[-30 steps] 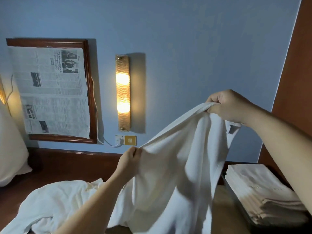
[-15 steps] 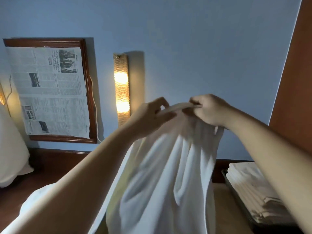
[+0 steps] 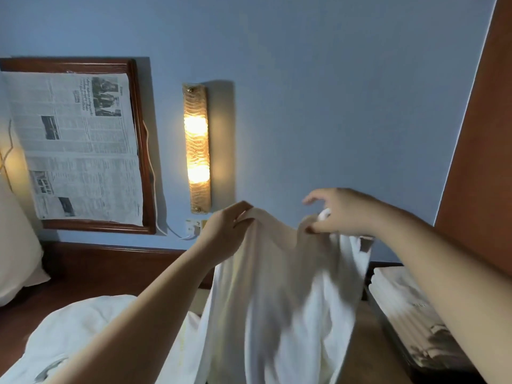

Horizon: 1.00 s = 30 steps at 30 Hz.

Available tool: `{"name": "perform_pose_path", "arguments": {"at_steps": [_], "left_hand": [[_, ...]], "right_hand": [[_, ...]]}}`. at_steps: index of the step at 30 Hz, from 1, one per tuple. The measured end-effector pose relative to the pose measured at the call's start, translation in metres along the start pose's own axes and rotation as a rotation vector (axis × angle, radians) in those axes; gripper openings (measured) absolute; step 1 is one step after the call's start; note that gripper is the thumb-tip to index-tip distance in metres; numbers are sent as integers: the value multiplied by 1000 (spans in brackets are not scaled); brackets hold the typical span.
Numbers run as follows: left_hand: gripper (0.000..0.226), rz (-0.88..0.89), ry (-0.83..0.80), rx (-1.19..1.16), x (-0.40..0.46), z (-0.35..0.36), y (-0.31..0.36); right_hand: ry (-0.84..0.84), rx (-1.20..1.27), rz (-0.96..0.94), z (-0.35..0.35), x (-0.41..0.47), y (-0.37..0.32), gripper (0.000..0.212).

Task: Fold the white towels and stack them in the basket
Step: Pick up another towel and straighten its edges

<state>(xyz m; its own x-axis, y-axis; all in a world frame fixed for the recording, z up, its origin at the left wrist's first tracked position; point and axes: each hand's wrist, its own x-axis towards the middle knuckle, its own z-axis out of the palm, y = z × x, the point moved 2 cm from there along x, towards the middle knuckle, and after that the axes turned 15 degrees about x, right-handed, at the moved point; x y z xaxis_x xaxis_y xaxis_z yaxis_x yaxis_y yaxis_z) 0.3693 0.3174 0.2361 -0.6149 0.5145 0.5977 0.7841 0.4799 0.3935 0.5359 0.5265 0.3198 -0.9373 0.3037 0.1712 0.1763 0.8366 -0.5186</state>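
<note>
Left hand (image 3: 225, 228) and right hand (image 3: 342, 214) each pinch the white towel (image 3: 279, 295) by its top edge at centre frame, letting it hang straight for folding.

Two hands (image 3: 227, 231) (image 3: 346, 212), one lamp (image 3: 196, 148), one frame (image 3: 138, 134).

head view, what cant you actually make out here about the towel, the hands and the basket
- Held towel: its lower part is motion-blurred and runs off the bottom edge; fold state unclear.
- Right hand: thumb and finger pinch the top edge, blurred.
- Left hand: its grip is hidden by its own back.
- Basket: mostly hidden by the right arm; the count of folded towels is unreadable.
- Newspaper: print too small.
</note>
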Motion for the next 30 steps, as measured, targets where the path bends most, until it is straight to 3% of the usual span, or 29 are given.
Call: {"name": "perform_pose_path", "arguments": {"at_steps": [1, 2, 3, 5, 6, 9, 11, 14, 18, 21, 23, 25, 26, 27, 29, 30], "left_hand": [[20, 56, 12, 24, 7, -7, 15], [20, 107, 19, 55, 14, -13, 30], [17, 153, 25, 82, 20, -18, 43], [5, 188, 50, 111, 30, -28, 58], [9, 189, 75, 116, 33, -32, 59], [25, 227, 113, 212, 36, -32, 39], [17, 242, 135, 220, 29, -23, 20], [10, 115, 187, 196, 5, -1, -17], [18, -152, 169, 138, -21, 13, -60], [20, -207, 196, 81, -15, 2, -52], [21, -140, 188, 54, -3, -9, -26], [22, -7, 156, 45, 12, -21, 9], [22, 71, 144, 45, 20, -26, 26], [23, 144, 135, 56, 27, -32, 42], [19, 229, 126, 80, 39, -43, 62], [13, 230, 122, 79, 43, -49, 65]], "right_hand": [[-50, 61, -31, 12, -1, -11, 68], [-69, 102, -74, 21, 0, -23, 72], [-55, 134, -131, 27, 4, -30, 62], [44, 158, -210, 22, 14, -39, 21], [82, 146, -230, 15, 16, -39, 14], [155, 109, -222, -4, 17, -38, 22], [227, 106, -229, -10, 16, -37, 19], [372, 151, -191, -22, 18, -28, 15], [476, 143, -74, -42, 18, -8, 17], [399, -33, 27, -36, 16, 0, 20], [237, -82, 32, -22, 12, -5, 15], [27, -7, -6, 0, 7, -21, 65], [-29, 51, -35, 11, 8, -28, 80], [-43, 115, -97, 20, 11, -34, 73], [32, 199, -191, 22, 22, -40, 25], [85, 211, -223, 15, 24, -42, 20]]}}
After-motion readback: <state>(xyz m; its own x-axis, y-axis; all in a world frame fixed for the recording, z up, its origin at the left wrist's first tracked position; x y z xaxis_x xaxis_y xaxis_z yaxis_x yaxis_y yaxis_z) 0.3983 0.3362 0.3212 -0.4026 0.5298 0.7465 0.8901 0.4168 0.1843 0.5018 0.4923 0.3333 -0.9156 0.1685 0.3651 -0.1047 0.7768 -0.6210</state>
